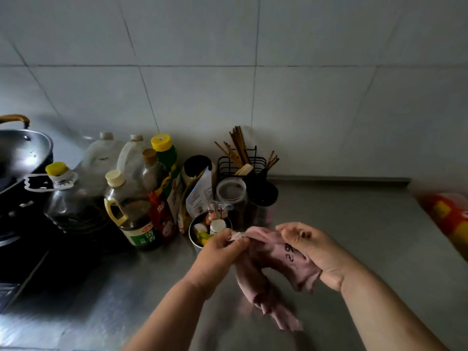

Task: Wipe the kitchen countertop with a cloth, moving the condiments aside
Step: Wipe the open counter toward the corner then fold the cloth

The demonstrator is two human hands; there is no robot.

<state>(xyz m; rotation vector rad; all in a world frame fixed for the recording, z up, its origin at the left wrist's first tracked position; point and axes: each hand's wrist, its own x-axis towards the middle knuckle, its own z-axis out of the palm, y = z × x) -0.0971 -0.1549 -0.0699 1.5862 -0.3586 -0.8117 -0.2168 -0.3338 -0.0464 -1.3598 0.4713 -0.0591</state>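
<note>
A dull steel countertop is spread below grey wall tiles. Just above it a soft, crumpled pink cloth is held. Its top edge is pinched by the left hand and its side gripped by the right hand, and its long tail is left hanging toward the person. Beyond and left of the cloth, glossy plastic condiment bottles are crowded, judged not yet moved. A wire chopstick rack is set beyond the cloth.
</note>
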